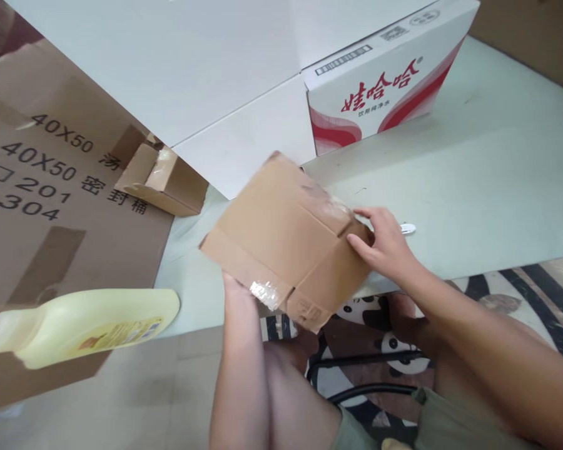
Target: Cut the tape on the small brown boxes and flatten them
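A small brown cardboard box [272, 225] is held up, tilted, in front of me, with shiny clear tape along its edges and a flap hanging toward my lap. My left hand [237, 286] supports it from its lower left side; the fingers are hidden behind the cardboard. At the right edge, my right hand [383, 240] grips the box at a flap, thumb on the near face and fingers at the corner. Just behind that hand, a small white oval item [408, 229] lies on the pale table [488, 187].
Large white boxes [216, 69] and a red-and-white water carton [385, 87] stand behind. To the left are a big printed carton [60, 169], another small brown box [173, 181] and a pale yellow bottle [103, 322]. A panda-patterned surface [403, 353] shows below the table edge.
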### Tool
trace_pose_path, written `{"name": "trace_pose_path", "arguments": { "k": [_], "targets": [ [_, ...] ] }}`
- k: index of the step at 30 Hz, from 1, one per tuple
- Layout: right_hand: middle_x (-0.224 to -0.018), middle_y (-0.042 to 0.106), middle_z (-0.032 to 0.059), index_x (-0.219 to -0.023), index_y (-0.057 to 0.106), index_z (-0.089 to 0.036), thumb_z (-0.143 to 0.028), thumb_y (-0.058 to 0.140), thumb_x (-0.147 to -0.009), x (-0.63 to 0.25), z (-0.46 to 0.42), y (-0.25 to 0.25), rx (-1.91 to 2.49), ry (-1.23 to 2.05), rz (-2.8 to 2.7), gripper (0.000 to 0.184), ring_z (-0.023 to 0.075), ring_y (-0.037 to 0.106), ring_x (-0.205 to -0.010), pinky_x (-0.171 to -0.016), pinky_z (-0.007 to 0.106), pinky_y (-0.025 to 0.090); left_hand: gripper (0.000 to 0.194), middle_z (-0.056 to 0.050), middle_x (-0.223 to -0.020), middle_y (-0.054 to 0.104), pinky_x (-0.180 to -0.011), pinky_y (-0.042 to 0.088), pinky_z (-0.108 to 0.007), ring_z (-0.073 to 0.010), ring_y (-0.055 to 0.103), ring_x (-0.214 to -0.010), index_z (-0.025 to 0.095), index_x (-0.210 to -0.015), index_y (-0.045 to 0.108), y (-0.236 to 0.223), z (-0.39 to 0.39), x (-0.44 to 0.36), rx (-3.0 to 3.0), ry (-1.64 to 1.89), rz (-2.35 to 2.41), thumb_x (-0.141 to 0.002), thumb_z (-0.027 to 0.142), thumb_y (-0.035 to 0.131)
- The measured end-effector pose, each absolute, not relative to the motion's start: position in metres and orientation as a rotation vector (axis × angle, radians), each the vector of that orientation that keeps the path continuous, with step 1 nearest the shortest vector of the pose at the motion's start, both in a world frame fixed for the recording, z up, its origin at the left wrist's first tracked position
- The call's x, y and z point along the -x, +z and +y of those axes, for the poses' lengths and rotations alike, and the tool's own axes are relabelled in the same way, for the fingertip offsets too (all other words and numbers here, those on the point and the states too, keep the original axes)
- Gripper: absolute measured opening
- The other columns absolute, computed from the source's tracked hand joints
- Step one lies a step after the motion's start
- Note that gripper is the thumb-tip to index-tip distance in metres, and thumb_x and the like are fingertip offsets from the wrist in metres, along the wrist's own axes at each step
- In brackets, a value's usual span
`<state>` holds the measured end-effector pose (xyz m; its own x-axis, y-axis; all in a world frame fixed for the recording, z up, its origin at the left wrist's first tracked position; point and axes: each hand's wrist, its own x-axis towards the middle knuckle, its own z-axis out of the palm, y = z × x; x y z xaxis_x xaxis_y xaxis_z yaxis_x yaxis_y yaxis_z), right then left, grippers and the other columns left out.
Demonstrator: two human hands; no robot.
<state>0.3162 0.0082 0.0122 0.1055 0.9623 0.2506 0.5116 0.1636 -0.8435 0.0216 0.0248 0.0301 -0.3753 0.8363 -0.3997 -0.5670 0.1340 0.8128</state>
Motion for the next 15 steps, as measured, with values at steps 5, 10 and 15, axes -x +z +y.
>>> {"name": "trace_pose_path", "arguments": {
  "k": [5,10,15],
  "targets": [
    [-0.114,0.067,0.0091,-0.134,0.045,-0.027,-0.053,0.074,-0.073,-0.311,0.009,0.01,1.29,1.224,-1.096,0.072,0.0279,0.066,-0.097,-0.073,0.04,0.057,0.029,-0.002,-0.071,0.074,-0.067,0.056,-0.032,-0.0214,0.072,-0.075,0.026,-0.083,0.072,0.045,0.026,-0.025,-0.234,1.598,1.202,-0.092,0.042,0.05],
    [-0.071,0.064,0.0003,-0.095,0.06,-0.022,-0.058,0.085,-0.06,-0.301,0.0,0.012,1.217,1.638,-0.805,0.056,0.0137,0.054,-0.054,-0.038,0.023,0.038,0.028,-0.006,-0.074,0.074,-0.068,0.056,-0.035,-0.0233,0.07,-0.067,0.017,-0.098,0.072,0.045,0.029,-0.03,-0.171,1.53,1.184,-0.091,0.033,0.05],
    [-0.055,0.058,-0.0029,-0.074,0.062,-0.019,-0.057,0.091,-0.047,-0.29,-0.012,0.02,1.158,1.906,-0.752,0.055,0.0066,0.043,-0.039,-0.031,0.019,0.031,0.023,-0.008,-0.071,0.071,-0.066,0.056,-0.036,-0.0232,0.068,-0.06,0.015,-0.088,0.069,0.035,0.03,-0.02,-0.065,1.497,1.148,-0.088,0.028,0.049]
  ]
}}
